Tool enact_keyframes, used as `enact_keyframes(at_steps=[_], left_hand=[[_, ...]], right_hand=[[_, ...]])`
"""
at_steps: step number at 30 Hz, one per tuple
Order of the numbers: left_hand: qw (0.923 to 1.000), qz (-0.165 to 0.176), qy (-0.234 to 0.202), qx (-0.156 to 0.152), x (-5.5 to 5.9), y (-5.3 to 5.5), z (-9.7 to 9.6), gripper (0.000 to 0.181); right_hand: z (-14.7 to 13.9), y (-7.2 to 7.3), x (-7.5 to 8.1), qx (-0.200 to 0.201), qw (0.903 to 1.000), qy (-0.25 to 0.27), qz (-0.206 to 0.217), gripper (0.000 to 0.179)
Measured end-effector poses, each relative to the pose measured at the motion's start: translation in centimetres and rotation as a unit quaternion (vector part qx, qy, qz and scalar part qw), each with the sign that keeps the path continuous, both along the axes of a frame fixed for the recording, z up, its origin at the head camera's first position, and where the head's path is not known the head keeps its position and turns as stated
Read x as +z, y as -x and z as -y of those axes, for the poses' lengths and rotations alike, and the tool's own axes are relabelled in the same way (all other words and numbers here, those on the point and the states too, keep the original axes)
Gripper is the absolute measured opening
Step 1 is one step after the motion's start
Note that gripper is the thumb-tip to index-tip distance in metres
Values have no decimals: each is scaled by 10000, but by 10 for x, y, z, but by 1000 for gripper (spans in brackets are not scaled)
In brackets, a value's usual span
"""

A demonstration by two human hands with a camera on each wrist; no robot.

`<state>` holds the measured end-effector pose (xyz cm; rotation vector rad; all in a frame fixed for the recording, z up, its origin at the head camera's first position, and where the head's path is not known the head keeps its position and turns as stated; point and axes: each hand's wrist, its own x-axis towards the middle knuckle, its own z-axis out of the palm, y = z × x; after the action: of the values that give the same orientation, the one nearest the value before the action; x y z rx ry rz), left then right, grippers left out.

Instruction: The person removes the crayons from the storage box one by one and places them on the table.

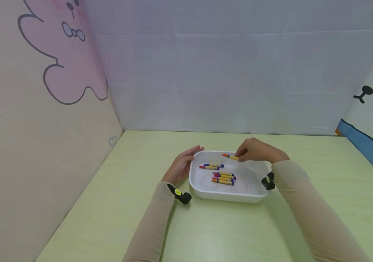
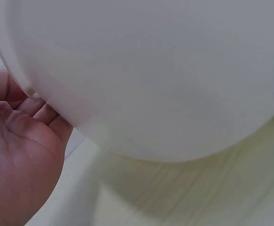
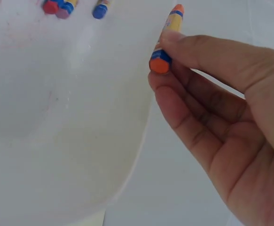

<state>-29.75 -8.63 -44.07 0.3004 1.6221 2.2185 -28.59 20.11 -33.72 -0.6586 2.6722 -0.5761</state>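
Observation:
My right hand (image 1: 255,150) pinches an orange crayon (image 3: 174,21) between thumb and fingertips, above the far side of a white tray (image 1: 245,196). The crayon has a yellow wrapper with blue bands, and its flat orange end faces the right wrist camera. My left hand (image 1: 180,167) holds the tray at its left end, thumb at the rim; some of its fingers are hidden behind the tray wall (image 2: 151,84). Inside the tray, a blue crayon (image 1: 214,165) and a red crayon (image 1: 208,167) lie side by side. Nearer the front lie several crayons (image 1: 223,182) in a row.
The tray stands on a pale yellow-green table (image 1: 108,203). A white cloth backdrop (image 1: 206,83) rises behind the table, with printed cartoon panels at left and right. Faint reddish marks show on the tray floor.

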Motion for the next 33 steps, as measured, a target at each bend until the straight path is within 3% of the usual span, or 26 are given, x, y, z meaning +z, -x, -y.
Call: enact_keyframes(at_steps=[8,13,23,33], left_hand=[[10000,21,-13,-5,-1,-1,-1,53],[10000,31,37,-17,0,-1,-2,53],[10000,1,21,-2,0,-1,-2,52],[10000,-9,-7,-4,0,-2,-3,52]], right_hand=[[-31,-8,14,-460,9963,118,-723,25],[-56,-12,14,-911,9921,206,-843,27],[-100,-20,-14,-1747,9816,203,-750,32],[-123,-32,-39,-1955,9792,173,-516,31]])
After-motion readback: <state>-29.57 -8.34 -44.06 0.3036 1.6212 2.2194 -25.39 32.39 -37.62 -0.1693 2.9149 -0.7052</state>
